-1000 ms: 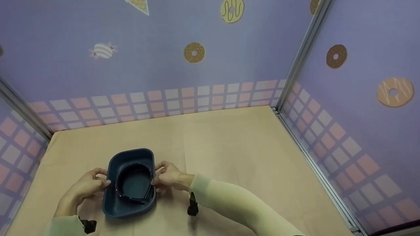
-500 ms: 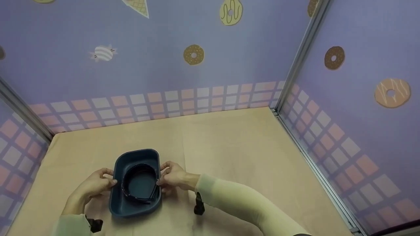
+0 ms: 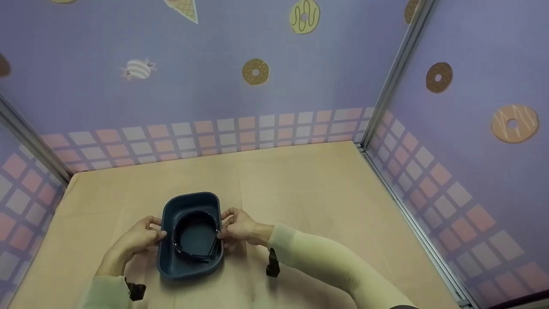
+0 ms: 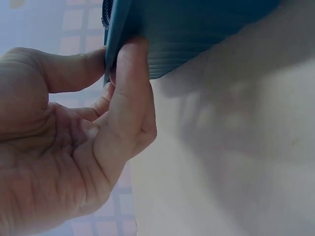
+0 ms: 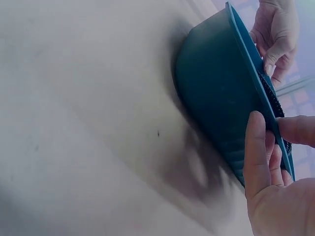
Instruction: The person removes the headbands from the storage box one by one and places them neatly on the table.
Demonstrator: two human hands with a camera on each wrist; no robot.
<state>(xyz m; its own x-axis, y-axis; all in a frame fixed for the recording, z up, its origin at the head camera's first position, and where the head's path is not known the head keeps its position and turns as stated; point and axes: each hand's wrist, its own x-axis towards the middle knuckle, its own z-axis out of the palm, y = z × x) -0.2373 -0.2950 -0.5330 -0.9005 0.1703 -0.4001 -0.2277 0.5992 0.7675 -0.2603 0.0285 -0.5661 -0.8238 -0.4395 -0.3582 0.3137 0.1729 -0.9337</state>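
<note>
A dark teal plastic bin (image 3: pixel 171 262) with rounded corners is held between both hands, left of the table's middle. My left hand (image 3: pixel 139 235) pinches its left wall, thumb over the rim and fingers outside, as the left wrist view of the bin (image 4: pixel 192 29) also shows. On the opposite side, my right hand (image 3: pixel 240 225) grips the rim the same way, thumb inside and fingers against the outer wall (image 5: pixel 216 78). Inside lies a black coiled band (image 3: pixel 176 240), ring-shaped, with a toothed or beaded edge and loose ends at the lower right.
A pale cloth-covered table (image 3: pixel 309 193) spreads under the bin, with shadows below the hands. Purple printed wall panels (image 3: pixel 206 86) enclose the back and sides, joined by grey metal posts (image 3: pixel 396 73). Black straps with dark pieces (image 3: pixel 272 262) hang at the wrists.
Both hands have carried the bin steadily to the right and slightly toward the back wall. The grip on each side is unchanged, and the black band stays inside.
</note>
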